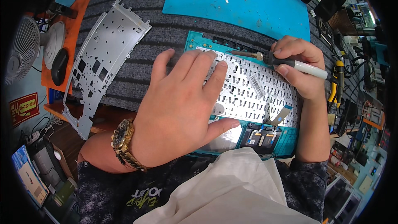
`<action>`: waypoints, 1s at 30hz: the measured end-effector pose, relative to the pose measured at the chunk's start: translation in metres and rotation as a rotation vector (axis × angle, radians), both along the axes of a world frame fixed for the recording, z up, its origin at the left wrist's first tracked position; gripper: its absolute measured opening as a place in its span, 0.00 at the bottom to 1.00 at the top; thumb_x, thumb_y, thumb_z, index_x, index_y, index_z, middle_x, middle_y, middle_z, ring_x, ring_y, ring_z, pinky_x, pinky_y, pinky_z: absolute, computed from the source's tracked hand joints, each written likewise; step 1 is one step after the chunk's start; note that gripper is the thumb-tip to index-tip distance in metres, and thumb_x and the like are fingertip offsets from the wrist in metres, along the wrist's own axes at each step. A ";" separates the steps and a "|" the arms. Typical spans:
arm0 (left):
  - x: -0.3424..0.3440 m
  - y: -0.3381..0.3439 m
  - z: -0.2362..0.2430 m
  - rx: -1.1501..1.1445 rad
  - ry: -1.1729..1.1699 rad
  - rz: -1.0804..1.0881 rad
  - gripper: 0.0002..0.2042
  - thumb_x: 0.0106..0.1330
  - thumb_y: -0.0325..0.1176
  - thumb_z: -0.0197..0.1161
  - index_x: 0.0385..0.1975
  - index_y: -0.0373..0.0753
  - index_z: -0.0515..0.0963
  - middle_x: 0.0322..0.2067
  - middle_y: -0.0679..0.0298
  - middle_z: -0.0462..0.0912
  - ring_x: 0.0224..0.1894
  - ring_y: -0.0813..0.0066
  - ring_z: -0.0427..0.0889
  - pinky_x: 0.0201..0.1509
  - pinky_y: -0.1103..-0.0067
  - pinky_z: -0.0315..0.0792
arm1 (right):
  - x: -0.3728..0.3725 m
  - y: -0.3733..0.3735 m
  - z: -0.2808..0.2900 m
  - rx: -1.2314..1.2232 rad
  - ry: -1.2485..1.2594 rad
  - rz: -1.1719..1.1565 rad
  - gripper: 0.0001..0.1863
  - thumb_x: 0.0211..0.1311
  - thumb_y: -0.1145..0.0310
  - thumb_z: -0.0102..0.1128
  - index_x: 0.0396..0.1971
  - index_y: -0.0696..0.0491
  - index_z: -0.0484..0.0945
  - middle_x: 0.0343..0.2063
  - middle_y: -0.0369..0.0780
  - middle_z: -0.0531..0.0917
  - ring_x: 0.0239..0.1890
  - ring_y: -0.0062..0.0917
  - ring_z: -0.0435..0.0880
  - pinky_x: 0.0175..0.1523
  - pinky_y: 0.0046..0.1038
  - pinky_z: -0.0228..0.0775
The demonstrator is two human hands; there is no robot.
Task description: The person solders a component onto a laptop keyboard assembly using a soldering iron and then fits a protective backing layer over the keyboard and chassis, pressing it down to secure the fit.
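In front of me lies a teal laptop top case (290, 139), inner side up, with the silver back of its keyboard (244, 87) showing. My left hand (186, 87) rests on the keyboard's left part with the fingers spread, hiding what is under the palm. A soldering iron (304, 67) with a white and black handle is gripped in my right hand (300, 58). Its metal tip points left, along the top edge of the keyboard near a black vent strip (232, 43). A ribbon cable (282, 115) sticks up beside the touchpad (260, 137).
A perforated silver metal plate (110, 43) lies to the left on the grey ribbed mat (166, 0). At the back is a blue work mat (232, 2). A white fan (25, 49) stands at the far left. Yellow-handled pliers (336, 83) and cables are at the right.
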State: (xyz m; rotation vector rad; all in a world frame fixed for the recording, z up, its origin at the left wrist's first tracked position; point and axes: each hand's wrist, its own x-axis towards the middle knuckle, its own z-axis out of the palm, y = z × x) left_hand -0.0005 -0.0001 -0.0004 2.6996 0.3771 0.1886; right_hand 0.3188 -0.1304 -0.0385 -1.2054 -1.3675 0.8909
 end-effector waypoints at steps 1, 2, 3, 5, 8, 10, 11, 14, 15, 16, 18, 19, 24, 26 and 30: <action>0.000 0.000 0.000 0.004 0.002 0.000 0.46 0.67 0.64 0.80 0.75 0.33 0.78 0.70 0.45 0.78 0.73 0.41 0.77 0.81 0.40 0.62 | 0.001 0.000 -0.001 0.006 0.008 -0.002 0.15 0.64 0.84 0.79 0.50 0.62 0.91 0.43 0.41 0.91 0.44 0.22 0.86 0.52 0.26 0.75; 0.000 0.000 0.000 0.003 0.002 -0.001 0.46 0.67 0.64 0.80 0.75 0.33 0.78 0.70 0.45 0.78 0.73 0.41 0.77 0.81 0.40 0.62 | 0.001 0.000 -0.001 0.006 0.008 -0.003 0.15 0.64 0.84 0.79 0.50 0.62 0.91 0.43 0.41 0.91 0.44 0.22 0.86 0.52 0.26 0.75; 0.000 0.000 0.000 -0.002 0.001 -0.002 0.46 0.67 0.64 0.80 0.75 0.33 0.78 0.70 0.45 0.78 0.73 0.41 0.77 0.81 0.40 0.62 | 0.002 -0.001 0.000 0.006 0.004 0.000 0.15 0.64 0.84 0.79 0.50 0.62 0.91 0.43 0.41 0.91 0.45 0.22 0.86 0.52 0.26 0.75; 0.001 0.000 0.000 -0.006 0.000 -0.002 0.46 0.67 0.64 0.80 0.75 0.33 0.78 0.70 0.45 0.78 0.73 0.42 0.77 0.81 0.40 0.62 | 0.001 -0.001 0.000 0.007 0.000 0.005 0.15 0.64 0.84 0.79 0.50 0.62 0.91 0.43 0.41 0.91 0.45 0.22 0.86 0.52 0.26 0.75; 0.000 0.000 0.000 -0.003 -0.004 0.000 0.46 0.67 0.64 0.80 0.75 0.33 0.78 0.70 0.45 0.78 0.73 0.42 0.77 0.81 0.40 0.62 | -0.001 0.000 0.002 -0.004 -0.004 0.000 0.15 0.64 0.84 0.79 0.50 0.62 0.91 0.43 0.41 0.91 0.45 0.22 0.86 0.52 0.26 0.76; 0.000 0.000 0.000 -0.005 -0.002 -0.001 0.46 0.67 0.63 0.80 0.75 0.33 0.78 0.70 0.45 0.78 0.73 0.42 0.77 0.81 0.40 0.62 | -0.001 0.000 0.001 0.001 -0.022 -0.001 0.15 0.64 0.84 0.79 0.50 0.62 0.91 0.43 0.41 0.92 0.45 0.22 0.86 0.52 0.26 0.76; 0.000 0.000 0.000 -0.004 -0.003 -0.001 0.46 0.67 0.63 0.80 0.75 0.33 0.78 0.70 0.45 0.78 0.73 0.42 0.77 0.81 0.40 0.62 | 0.000 0.000 0.001 0.001 -0.022 -0.001 0.15 0.64 0.84 0.79 0.50 0.62 0.91 0.43 0.41 0.92 0.45 0.22 0.86 0.52 0.26 0.76; 0.000 0.000 0.000 -0.006 0.002 -0.003 0.46 0.67 0.63 0.81 0.75 0.32 0.78 0.70 0.45 0.78 0.73 0.42 0.77 0.81 0.40 0.62 | 0.001 -0.001 -0.001 -0.007 -0.008 0.000 0.15 0.64 0.84 0.79 0.50 0.62 0.91 0.43 0.41 0.92 0.46 0.23 0.87 0.53 0.27 0.76; 0.000 0.000 0.000 -0.006 0.003 -0.003 0.46 0.67 0.63 0.81 0.75 0.32 0.77 0.70 0.45 0.78 0.73 0.41 0.76 0.81 0.40 0.61 | 0.002 -0.001 -0.001 0.001 0.004 0.003 0.15 0.63 0.84 0.79 0.50 0.62 0.91 0.44 0.41 0.92 0.46 0.23 0.87 0.53 0.27 0.76; 0.000 0.000 0.000 -0.006 0.004 -0.003 0.47 0.66 0.63 0.81 0.75 0.32 0.77 0.70 0.45 0.78 0.73 0.41 0.76 0.81 0.40 0.61 | 0.002 0.000 -0.001 0.010 0.016 0.006 0.15 0.63 0.85 0.79 0.50 0.62 0.91 0.44 0.41 0.92 0.46 0.23 0.87 0.53 0.27 0.77; 0.000 0.000 0.000 -0.009 0.004 -0.005 0.47 0.66 0.63 0.81 0.75 0.32 0.78 0.70 0.45 0.78 0.73 0.41 0.76 0.81 0.40 0.61 | 0.001 0.000 -0.001 0.017 0.007 0.005 0.15 0.63 0.85 0.79 0.50 0.61 0.91 0.44 0.41 0.93 0.45 0.23 0.87 0.52 0.27 0.77; 0.001 0.000 0.001 -0.012 0.004 -0.006 0.47 0.66 0.63 0.81 0.75 0.32 0.78 0.70 0.45 0.78 0.73 0.41 0.76 0.81 0.40 0.61 | 0.001 0.000 -0.001 0.025 -0.002 0.005 0.15 0.63 0.85 0.79 0.50 0.61 0.91 0.44 0.41 0.93 0.45 0.23 0.87 0.52 0.27 0.77; 0.000 0.000 0.000 -0.008 0.005 -0.002 0.47 0.66 0.63 0.81 0.75 0.32 0.77 0.71 0.45 0.78 0.73 0.41 0.76 0.81 0.40 0.61 | 0.001 0.000 0.000 0.016 -0.020 0.007 0.16 0.63 0.85 0.79 0.50 0.62 0.91 0.44 0.41 0.93 0.45 0.23 0.87 0.52 0.27 0.77; 0.000 0.000 0.000 -0.004 0.007 -0.003 0.47 0.66 0.63 0.81 0.75 0.32 0.77 0.71 0.45 0.78 0.73 0.41 0.76 0.81 0.40 0.61 | 0.001 0.000 0.000 0.012 -0.022 0.009 0.16 0.63 0.85 0.79 0.50 0.62 0.91 0.44 0.41 0.93 0.45 0.23 0.87 0.52 0.27 0.77; 0.001 0.000 0.000 -0.003 0.004 0.001 0.47 0.66 0.63 0.81 0.75 0.33 0.77 0.71 0.45 0.78 0.73 0.41 0.76 0.81 0.40 0.61 | 0.001 0.000 0.000 0.021 -0.009 0.006 0.15 0.63 0.85 0.79 0.50 0.62 0.91 0.44 0.41 0.93 0.45 0.23 0.87 0.52 0.27 0.76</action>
